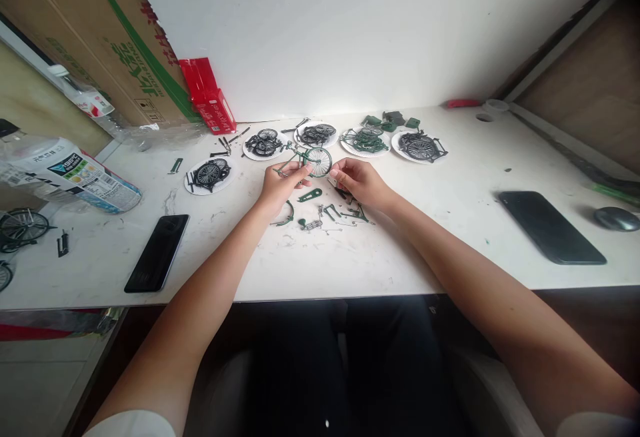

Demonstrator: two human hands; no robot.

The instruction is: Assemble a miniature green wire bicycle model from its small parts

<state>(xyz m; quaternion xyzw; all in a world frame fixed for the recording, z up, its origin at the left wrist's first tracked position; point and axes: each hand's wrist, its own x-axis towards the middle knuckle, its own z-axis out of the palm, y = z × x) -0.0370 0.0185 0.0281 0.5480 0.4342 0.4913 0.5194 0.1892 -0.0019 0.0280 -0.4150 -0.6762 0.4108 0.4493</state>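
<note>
My left hand (pixel 281 186) pinches the green frame of a small model bicycle (pixel 311 159) with one spoked wheel, held just above the white table (pixel 400 250). My right hand (pixel 359 180) has its fingers curled at the wheel's right side, on a small dark part I cannot make out. Loose green pieces (pixel 325 210) lie under and between my hands: a curved mudguard, a chain guard and small brackets.
Several white paper plates (pixel 420 147) of model bicycle parts line the back of the table. A dark phone (pixel 157 252) lies at front left, another (pixel 550 227) at right beside a mouse (pixel 617 218). Plastic bottles (pixel 65 174), a cardboard box (pixel 100 30) and a red carton (pixel 210 97) stand at left.
</note>
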